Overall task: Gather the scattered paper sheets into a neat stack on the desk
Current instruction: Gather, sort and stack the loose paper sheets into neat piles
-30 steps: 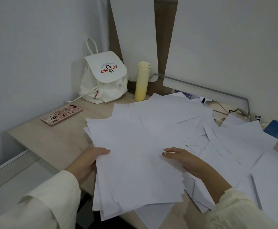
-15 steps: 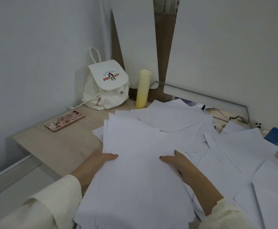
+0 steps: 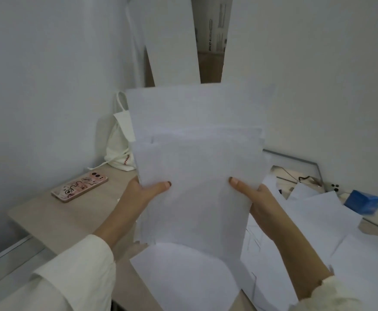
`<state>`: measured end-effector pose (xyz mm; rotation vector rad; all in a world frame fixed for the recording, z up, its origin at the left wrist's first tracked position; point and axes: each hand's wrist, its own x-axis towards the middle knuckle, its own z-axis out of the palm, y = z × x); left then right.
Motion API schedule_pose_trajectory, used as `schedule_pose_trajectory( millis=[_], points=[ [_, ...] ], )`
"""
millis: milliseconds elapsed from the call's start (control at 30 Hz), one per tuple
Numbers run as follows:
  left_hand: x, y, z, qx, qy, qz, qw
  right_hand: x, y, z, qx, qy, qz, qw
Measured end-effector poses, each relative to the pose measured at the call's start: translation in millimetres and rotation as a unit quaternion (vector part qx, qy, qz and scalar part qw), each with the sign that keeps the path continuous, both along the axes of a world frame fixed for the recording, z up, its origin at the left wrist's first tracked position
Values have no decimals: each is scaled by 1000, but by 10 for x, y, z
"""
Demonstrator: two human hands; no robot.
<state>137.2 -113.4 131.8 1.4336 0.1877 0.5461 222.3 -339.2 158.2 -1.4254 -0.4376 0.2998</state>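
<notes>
I hold a bundle of white paper sheets upright in front of me, its top edges uneven. My left hand grips its left edge with the thumb on the front. My right hand grips the right edge the same way. The bundle's lower edge hangs just above a loose sheet near the front of the wooden desk. More scattered sheets lie flat on the right side of the desk.
A pink phone lies on the desk at the left. A white backpack stands against the wall, half hidden by the bundle. A blue box and cables sit at the far right. White panels lean behind.
Both hands have raised the gathered sheets from flat on the desk to upright in front of me. The bundle now hides the yellow bottle and most of the backpack.
</notes>
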Motion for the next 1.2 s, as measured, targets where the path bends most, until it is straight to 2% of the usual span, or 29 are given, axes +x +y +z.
schedule_pose_trajectory(
  millis=[100, 200, 333, 433, 533, 700, 833, 1000, 1200],
  points=[
    [19, -16, -7, -4, 2, 11, 1000, -15, 28, -48, 15, -6, -45, 999],
    [-16, 0, -101, 27, 6, 22, 999, -15, 3, -237, -10, -6, -95, 995],
    [47, -87, -242, 4, 10, 30, 999, -69, 76, -457, -34, 24, -86, 995],
    [106, -168, -208, -7, -7, 30, 999, -83, 144, -392, -4, 17, -109, 994],
    [82, -116, -248, -20, -35, 80, 996, -101, 96, -387, 28, -6, -164, 986],
    [53, -192, -411, 4, 9, 49, 999, -200, 116, -606, -17, 34, -109, 993],
    [44, -195, -361, 24, -21, 78, 996, -172, 57, -557, 13, 15, -158, 987],
    [-29, -307, -563, 23, 15, 78, 997, -256, 31, -745, -68, 45, -122, 989],
    [2, -531, -266, 44, -2, 75, 996, -232, -224, -532, -98, 37, -168, 980]
  ],
)
